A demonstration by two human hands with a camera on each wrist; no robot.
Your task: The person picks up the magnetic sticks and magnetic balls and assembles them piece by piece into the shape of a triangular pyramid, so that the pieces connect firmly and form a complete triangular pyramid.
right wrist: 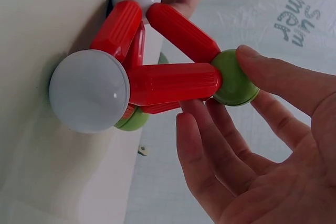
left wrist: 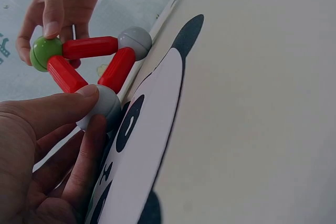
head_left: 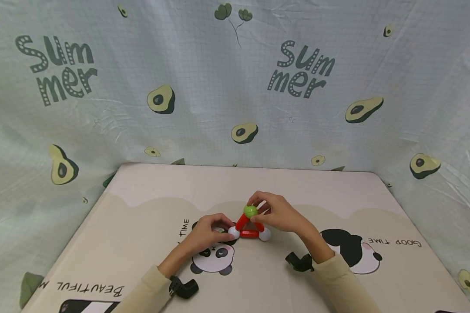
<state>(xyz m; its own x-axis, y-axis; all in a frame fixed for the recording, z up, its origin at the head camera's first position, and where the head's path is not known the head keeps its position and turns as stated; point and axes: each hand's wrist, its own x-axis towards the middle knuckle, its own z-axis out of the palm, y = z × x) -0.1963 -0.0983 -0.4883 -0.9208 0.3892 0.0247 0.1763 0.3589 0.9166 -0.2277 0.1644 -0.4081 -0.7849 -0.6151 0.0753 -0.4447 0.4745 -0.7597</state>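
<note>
A small pyramid of red magnetic rods (head_left: 249,234) and balls stands on the table. My left hand (head_left: 205,234) pinches the white ball at its left corner (left wrist: 107,106) between thumb and fingers. At the top, my right hand (head_left: 282,213) holds a green ball (head_left: 250,211), thumb on one side and fingers around the other. The right corner is a second white ball (right wrist: 89,92), touched by neither hand. Low at the back, another green ball (right wrist: 132,120) shows partly behind the rods in the right wrist view. Rods join the balls along the edges.
The table (head_left: 297,287) has a printed cover with a panda (head_left: 213,258) beneath the left hand and a black-and-white dog (head_left: 350,252) to the right. Behind the table hangs a pale curtain (head_left: 203,56) with avocado prints. A black camera mount sits on each wrist.
</note>
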